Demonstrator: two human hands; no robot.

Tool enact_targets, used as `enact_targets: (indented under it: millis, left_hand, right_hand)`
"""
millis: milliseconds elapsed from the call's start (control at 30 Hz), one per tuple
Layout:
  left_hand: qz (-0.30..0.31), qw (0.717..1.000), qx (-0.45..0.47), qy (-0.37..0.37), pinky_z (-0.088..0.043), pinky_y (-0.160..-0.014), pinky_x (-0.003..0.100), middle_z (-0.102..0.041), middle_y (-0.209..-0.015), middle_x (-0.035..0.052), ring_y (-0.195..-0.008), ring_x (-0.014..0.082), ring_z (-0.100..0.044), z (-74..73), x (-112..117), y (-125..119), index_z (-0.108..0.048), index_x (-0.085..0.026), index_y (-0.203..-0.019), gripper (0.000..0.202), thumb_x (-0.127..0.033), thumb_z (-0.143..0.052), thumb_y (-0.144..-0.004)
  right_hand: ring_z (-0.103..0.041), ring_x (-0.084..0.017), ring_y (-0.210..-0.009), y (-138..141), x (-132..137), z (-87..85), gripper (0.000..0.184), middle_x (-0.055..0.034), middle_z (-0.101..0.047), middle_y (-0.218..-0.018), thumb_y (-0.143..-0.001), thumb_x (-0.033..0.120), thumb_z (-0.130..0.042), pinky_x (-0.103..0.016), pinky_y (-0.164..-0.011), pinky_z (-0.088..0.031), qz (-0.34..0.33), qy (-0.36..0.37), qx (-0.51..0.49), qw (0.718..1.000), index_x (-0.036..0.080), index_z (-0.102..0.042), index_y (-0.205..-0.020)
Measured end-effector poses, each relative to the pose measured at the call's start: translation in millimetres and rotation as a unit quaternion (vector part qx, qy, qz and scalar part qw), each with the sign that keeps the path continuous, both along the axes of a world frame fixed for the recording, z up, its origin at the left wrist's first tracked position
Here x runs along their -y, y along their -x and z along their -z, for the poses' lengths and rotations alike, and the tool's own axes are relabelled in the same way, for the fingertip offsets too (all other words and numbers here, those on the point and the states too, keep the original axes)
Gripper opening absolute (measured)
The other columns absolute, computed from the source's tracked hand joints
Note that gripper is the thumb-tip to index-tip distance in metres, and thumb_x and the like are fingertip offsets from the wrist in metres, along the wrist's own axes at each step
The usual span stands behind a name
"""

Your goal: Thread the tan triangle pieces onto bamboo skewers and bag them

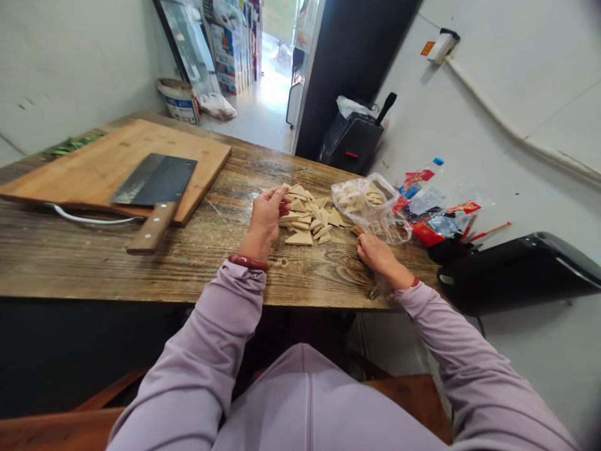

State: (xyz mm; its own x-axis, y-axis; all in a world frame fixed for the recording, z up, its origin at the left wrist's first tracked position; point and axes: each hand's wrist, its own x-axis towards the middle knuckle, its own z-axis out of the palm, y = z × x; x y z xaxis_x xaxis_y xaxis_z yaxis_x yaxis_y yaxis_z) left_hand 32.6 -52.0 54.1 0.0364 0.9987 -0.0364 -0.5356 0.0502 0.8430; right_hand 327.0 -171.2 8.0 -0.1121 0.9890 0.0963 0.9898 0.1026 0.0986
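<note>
My left hand point(267, 216) is at the left edge of a loose pile of tan, flat-cut pieces point(303, 238) that look like dried tofu. Its thumb and fingers are pinched together at the pile, apparently on one piece; the fingertips partly hide it. To the right, my right hand point(375, 254) is closed around a small bundle of thin bamboo skewers point(357, 231), whose ends stick out past the fingers. Just beyond that hand lies a clear plastic bag point(364, 194) with more tan pieces inside.
A cleaver point(154, 178) rests on a wooden cutting board point(206, 150) at the left, its handle overhanging the edge. Red and clear packets point(427, 203) and a black appliance point(516, 269) crowd the right end of the wooden table point(225, 269).
</note>
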Motion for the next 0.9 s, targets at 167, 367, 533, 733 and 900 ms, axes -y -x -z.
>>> enact_targets:
  millis: [167,367,533,733,900]
  left_hand:
    - [-0.001,1.000,0.007,-0.001,-0.040,-0.051,0.018,-0.063,-0.062,-0.0025,-0.048,0.0048,-0.052,-1.0,0.3,0.6,-0.067,-0.013,-0.078,0.019,-0.029,-0.077,-0.077]
    - [0.005,1.000,-0.002,-0.002,-0.041,-0.050,0.018,-0.063,-0.063,-0.0025,-0.048,0.0054,-0.053,1.7,-1.3,2.2,-0.067,-0.013,-0.077,0.027,-0.035,-0.081,-0.071]
    - [0.034,0.999,-0.018,-0.031,-0.042,-0.053,0.019,-0.065,-0.067,-0.0023,-0.051,0.0056,-0.054,4.2,1.5,2.8,-0.071,-0.013,-0.085,0.031,-0.037,-0.083,-0.069]
    - [-0.013,0.993,-0.085,-0.077,-0.039,-0.057,0.020,-0.064,-0.068,-0.0016,-0.055,0.0067,-0.051,3.5,-1.4,7.5,-0.072,-0.014,-0.086,0.024,-0.035,-0.076,-0.075]
    - [-0.066,0.944,-0.286,-0.150,-0.045,-0.068,0.026,-0.070,-0.077,0.0032,-0.069,0.0138,-0.059,12.6,-14.1,21.5,-0.074,-0.015,-0.086,0.021,-0.034,-0.070,-0.080]
  right_hand:
    - [-0.063,-0.026,-0.086,-9.2,-3.8,2.0,0.022,-0.0128,-0.068,-0.092,-0.097,0.021,-0.038,-0.039,-0.082,-0.050,0.019,-0.116,-0.122,0.986,0.019,-0.059,-0.100]
    - [-0.065,-0.026,-0.099,21.7,-30.3,-37.2,0.022,-0.0121,-0.070,-0.102,-0.094,0.029,-0.047,-0.042,-0.090,-0.053,-0.005,-0.234,-0.354,0.906,0.021,-0.065,-0.105]
    - [-0.055,-0.013,-0.055,74.3,-33.8,-61.1,0.031,0.0038,-0.058,-0.069,-0.081,0.046,-0.070,-0.023,-0.045,-0.045,0.030,-0.071,-0.682,0.727,0.023,-0.064,-0.100]
    - [-0.055,-0.008,-0.050,123.7,-29.3,-45.8,0.039,0.0085,-0.056,-0.060,-0.065,0.046,-0.081,-0.019,-0.044,-0.049,0.065,0.016,-0.785,0.616,0.021,-0.058,-0.084]
    - [-0.041,-0.005,-0.041,130.1,-48.9,-31.6,0.027,0.0124,-0.043,-0.048,-0.061,0.034,-0.072,-0.016,-0.038,-0.032,0.058,0.055,-0.828,0.554,0.021,-0.054,-0.076]
